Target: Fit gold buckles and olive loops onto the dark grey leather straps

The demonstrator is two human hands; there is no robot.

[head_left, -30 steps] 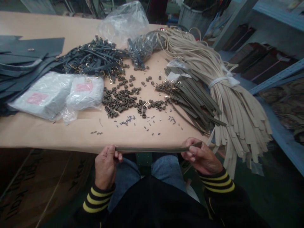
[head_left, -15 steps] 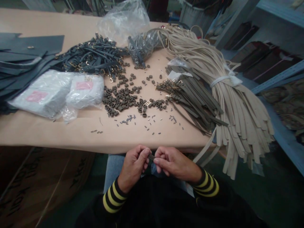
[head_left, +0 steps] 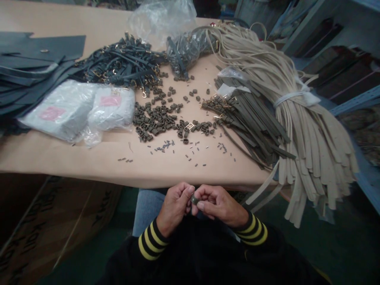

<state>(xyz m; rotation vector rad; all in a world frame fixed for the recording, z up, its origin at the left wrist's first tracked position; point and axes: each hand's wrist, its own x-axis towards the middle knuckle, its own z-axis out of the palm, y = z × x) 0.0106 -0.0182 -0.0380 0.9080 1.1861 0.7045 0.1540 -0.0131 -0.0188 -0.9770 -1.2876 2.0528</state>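
Observation:
Between the fingertips of both hands, just off the table's front edge, is a small olive strap loop (head_left: 194, 199), bent into a curve. My left hand (head_left: 175, 204) pinches its left side and my right hand (head_left: 221, 206) pinches its right side. Fingers partly cover the loop, so its ends are hidden. On the table ahead lies a pile of similar olive loops (head_left: 156, 120). A gold buckle (head_left: 189, 126) rests among them. Nearer the edge are scattered small dark metal pieces (head_left: 164, 146).
Brass-buckled olive straps (head_left: 252, 114) lie to the right, beside a tied bundle of beige straps (head_left: 308, 138). Dark straps with gold hardware (head_left: 118, 63) are heaped at the back left, behind white plastic-wrapped packs (head_left: 62, 111). A cardboard box (head_left: 97, 213) stands below the table.
The strip held between my fingers has gone from nearly flat to a curved loop. My hands have come closer together, and the camera view has shifted slightly.

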